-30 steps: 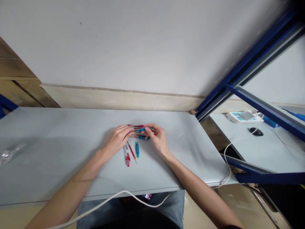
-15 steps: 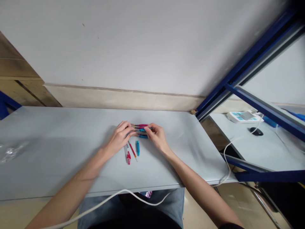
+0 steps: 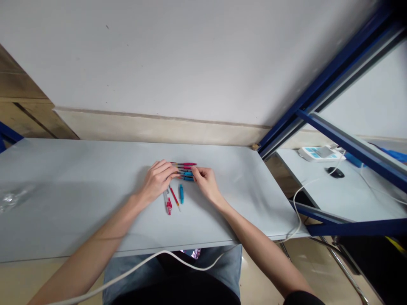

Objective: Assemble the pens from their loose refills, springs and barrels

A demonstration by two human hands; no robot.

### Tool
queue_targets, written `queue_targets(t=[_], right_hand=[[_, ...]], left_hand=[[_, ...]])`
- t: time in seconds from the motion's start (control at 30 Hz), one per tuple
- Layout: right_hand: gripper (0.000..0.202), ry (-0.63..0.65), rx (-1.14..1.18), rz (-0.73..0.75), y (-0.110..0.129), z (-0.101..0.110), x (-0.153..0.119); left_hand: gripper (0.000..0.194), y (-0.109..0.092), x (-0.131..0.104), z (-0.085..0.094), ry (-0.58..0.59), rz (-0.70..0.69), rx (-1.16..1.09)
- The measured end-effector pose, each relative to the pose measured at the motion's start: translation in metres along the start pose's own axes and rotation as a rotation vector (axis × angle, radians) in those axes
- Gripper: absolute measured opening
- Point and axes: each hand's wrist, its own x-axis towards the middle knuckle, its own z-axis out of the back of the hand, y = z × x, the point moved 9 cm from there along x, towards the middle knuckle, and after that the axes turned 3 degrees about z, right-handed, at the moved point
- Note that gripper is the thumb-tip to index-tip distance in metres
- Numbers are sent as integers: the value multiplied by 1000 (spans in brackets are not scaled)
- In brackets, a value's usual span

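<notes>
A: Where were the pink pens [image 3: 190, 164] and the blue pens [image 3: 188, 178]
B: Side by side on the grey table [image 3: 95, 207], lying crosswise between the two hands, the pink ones farther from the person
A: How was the left hand [image 3: 159, 178] set
B: Its fingers were bent and close together over the pens' left ends. I couldn't tell whether they pinched any, as the back of the hand hid most of the grip
A: And the right hand [image 3: 205, 182]
B: Thumb and fingers were drawn in near each other at the right ends of the blue pens, touching them; how firmly they held, I couldn't tell
A: What lay nearer the person
B: A clear barrel with a pink end [image 3: 168, 204], a red refill [image 3: 174, 195] and a short blue barrel [image 3: 181, 194], apart from one another
A: Anything farther off
B: Crumpled clear plastic [image 3: 9, 200] at the left, and a black mouse [image 3: 335, 172] on another table [image 3: 349, 199] at the right
</notes>
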Motion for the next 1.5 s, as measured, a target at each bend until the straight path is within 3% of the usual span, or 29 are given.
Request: queue_targets(t=[0.23, 0.53, 0.87, 1.2, 1.5], right_hand=[[32, 9, 174, -35, -5, -6, -3], [18, 73, 54, 11, -23, -11, 4], [8, 98, -224, 209, 3, -5, -1], [16, 314, -406, 391, 9, -7, 2], [19, 355, -559, 436, 11, -14, -1]], left_hand=[[19, 13, -2, -4, 64, 66, 5], [17, 19, -6, -11, 86, 63, -54], [4, 33, -9, -21, 224, 125, -113], [6, 28, -9, -22, 291, 121, -95], [8, 33, -14, -28, 324, 130, -74]])
